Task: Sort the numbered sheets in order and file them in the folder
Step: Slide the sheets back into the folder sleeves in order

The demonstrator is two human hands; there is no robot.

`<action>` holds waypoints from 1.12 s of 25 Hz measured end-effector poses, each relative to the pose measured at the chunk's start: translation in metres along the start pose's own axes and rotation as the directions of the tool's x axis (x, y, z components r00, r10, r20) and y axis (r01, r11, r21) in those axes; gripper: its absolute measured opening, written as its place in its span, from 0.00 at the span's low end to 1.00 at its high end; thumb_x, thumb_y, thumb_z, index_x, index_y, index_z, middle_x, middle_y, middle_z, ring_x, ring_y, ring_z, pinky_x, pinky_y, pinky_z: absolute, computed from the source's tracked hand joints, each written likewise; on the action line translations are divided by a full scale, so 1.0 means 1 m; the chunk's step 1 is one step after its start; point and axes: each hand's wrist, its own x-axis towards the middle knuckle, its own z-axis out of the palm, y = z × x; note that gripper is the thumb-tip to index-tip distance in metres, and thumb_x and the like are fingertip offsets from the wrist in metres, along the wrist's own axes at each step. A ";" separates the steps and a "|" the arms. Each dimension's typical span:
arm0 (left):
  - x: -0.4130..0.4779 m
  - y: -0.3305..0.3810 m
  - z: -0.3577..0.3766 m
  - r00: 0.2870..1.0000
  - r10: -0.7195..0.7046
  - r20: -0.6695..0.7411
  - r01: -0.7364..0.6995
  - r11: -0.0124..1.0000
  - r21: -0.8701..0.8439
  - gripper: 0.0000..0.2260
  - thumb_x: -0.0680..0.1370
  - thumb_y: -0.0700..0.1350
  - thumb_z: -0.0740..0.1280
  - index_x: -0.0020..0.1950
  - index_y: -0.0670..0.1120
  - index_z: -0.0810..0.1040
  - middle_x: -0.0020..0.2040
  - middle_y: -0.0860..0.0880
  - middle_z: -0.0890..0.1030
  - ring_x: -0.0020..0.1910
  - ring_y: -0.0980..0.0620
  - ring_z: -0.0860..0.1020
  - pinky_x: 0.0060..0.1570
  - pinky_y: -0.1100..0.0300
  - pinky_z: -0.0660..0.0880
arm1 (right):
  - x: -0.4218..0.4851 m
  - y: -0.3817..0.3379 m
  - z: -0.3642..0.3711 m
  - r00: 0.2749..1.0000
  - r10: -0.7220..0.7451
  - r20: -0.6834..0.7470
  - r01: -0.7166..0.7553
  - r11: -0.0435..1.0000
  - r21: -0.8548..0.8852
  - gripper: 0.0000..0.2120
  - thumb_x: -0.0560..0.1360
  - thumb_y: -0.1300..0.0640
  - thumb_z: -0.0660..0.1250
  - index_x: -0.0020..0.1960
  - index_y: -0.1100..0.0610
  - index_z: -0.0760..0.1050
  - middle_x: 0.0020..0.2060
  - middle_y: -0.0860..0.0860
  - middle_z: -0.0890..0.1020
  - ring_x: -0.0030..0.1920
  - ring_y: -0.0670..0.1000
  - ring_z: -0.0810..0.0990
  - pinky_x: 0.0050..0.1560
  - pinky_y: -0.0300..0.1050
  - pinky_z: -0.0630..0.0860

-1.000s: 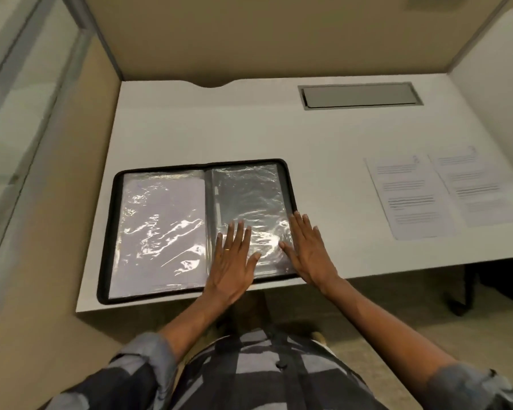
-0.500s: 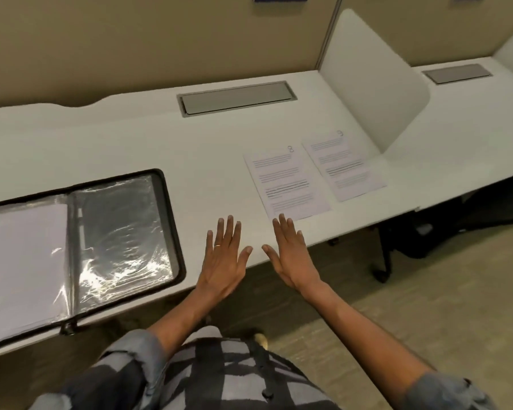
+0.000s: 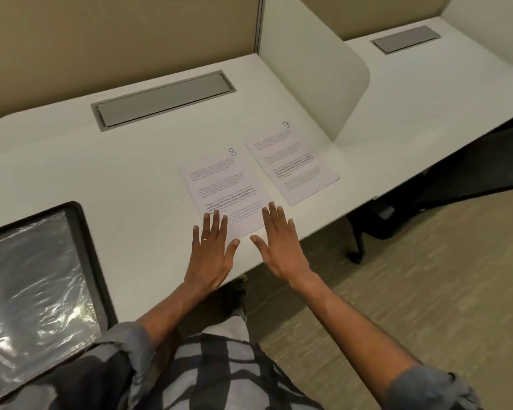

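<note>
White sheet 8 (image 3: 224, 192) lies flat beside sheet 9 (image 3: 292, 168).

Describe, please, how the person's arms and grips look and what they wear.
Forearms are bare; grey-blue sleeves are rolled to about the elbows, the left sleeve and the right sleeve alike. The left grip, a bare hand, wears a thin ring on one finger; the right grip shows no ring or watch.

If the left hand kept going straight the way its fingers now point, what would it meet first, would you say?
Most likely the sheet marked 8: the left hand is flat and open, its fingertips at that sheet's near left edge, pointing across it. Whether they touch the paper is unclear.
</note>
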 end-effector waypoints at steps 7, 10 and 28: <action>0.053 0.015 0.030 0.994 -0.093 0.061 0.098 0.990 -0.096 0.40 0.74 0.73 0.29 0.81 0.52 0.35 0.81 0.51 0.32 0.80 0.48 0.31 0.76 0.44 0.30 | 0.071 0.043 0.007 0.997 -0.013 0.071 0.016 0.999 -0.039 0.36 0.85 0.38 0.49 0.83 0.54 0.38 0.81 0.51 0.36 0.79 0.52 0.31 0.74 0.48 0.29; 0.061 0.010 0.036 0.987 -0.131 0.094 0.139 0.987 -0.078 0.41 0.75 0.73 0.30 0.82 0.51 0.35 0.81 0.51 0.31 0.79 0.49 0.30 0.76 0.43 0.30 | 0.093 0.052 0.010 0.988 -0.054 0.142 0.052 0.998 0.021 0.35 0.86 0.40 0.51 0.83 0.54 0.38 0.81 0.51 0.37 0.79 0.51 0.32 0.76 0.47 0.31; 0.130 0.040 0.006 0.372 -0.927 0.046 0.473 0.147 -0.869 0.29 0.78 0.41 0.72 0.77 0.45 0.66 0.74 0.42 0.72 0.72 0.41 0.71 0.73 0.45 0.68 | 0.144 0.103 -0.003 0.834 -0.423 0.355 0.427 0.902 0.072 0.33 0.86 0.49 0.55 0.83 0.60 0.43 0.82 0.55 0.42 0.82 0.54 0.44 0.79 0.48 0.50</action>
